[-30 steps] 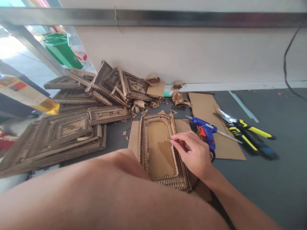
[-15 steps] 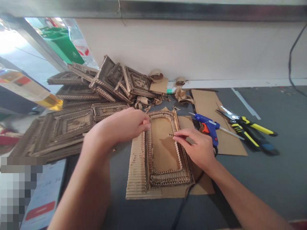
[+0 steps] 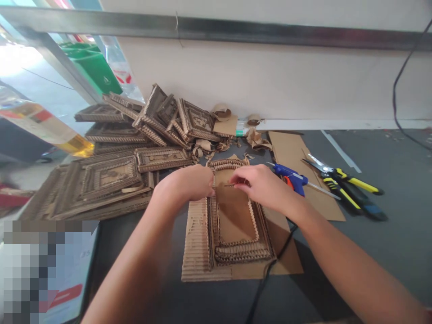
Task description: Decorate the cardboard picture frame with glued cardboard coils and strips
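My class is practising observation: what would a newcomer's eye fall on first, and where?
Likely the left hand and right hand over a ridged cardboard frame at centre, the right pinching a small thin piece. Next, perhaps, the blue glue gun and yellow-handled shears to the right. Piled cardboard frames stand out at the left.

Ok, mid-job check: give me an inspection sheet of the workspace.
Surface: dark tabletop, partly covered.
Job's things: bordered cardboard panel, lying on a cardboard sheet; thin piece.
Clutter: stacked panels left; cardboard scraps behind; glue gun and shears right.
Hands: left hand at the panel's left border, contact unclear; right hand pinches the thin piece over the panel.
Cables: black cord passes the panel's near right corner; another cord hangs at far right.
Surroundings: pale wall, metal bar, green bin.
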`<state>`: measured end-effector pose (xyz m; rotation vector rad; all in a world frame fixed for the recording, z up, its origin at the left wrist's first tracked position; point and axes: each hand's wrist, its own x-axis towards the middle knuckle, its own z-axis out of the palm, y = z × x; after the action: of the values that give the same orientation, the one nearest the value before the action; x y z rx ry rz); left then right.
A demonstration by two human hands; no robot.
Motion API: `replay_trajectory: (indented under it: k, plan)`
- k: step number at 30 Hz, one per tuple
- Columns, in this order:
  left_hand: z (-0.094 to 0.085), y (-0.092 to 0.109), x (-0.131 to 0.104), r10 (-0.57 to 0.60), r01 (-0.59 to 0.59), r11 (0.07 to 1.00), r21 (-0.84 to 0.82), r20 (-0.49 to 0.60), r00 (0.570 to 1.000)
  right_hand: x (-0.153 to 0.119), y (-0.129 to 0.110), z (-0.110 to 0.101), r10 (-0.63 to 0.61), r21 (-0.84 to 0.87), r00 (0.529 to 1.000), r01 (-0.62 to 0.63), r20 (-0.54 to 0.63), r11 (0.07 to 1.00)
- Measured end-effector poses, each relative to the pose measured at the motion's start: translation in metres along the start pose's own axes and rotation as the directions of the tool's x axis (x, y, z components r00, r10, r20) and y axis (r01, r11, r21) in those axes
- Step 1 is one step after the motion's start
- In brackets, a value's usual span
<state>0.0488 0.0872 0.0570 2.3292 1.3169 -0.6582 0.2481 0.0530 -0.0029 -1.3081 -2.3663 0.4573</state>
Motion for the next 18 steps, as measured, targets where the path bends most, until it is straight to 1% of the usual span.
replay_trajectory:
  k: [3,7,11,15,18]
  plan:
    - [0.000,-0.004,0.001,-0.013,0.013,1.000,0.009,0.021,1.000,0.003,0.003,0.006,-0.063,-0.033,0.997,0.064,0.042,0.997]
    - [0.001,-0.008,0.004,-0.033,0.033,0.999,0.007,0.034,0.999,0.000,0.003,0.013,-0.162,-0.055,0.980,0.169,0.113,0.984]
    - [0.001,-0.007,0.007,-0.039,0.040,0.999,-0.029,0.059,0.997,-0.002,-0.008,0.017,-0.199,-0.042,0.974,0.204,0.108,0.978]
    - [0.002,-0.007,0.008,-0.042,0.055,0.993,-0.104,0.116,0.992,-0.001,-0.024,0.023,-0.223,-0.063,0.962,0.235,0.156,0.970]
    - [0.002,-0.008,0.011,-0.045,0.059,0.992,-0.113,0.120,0.992,0.000,-0.027,0.026,-0.261,-0.092,0.955,0.275,0.142,0.957]
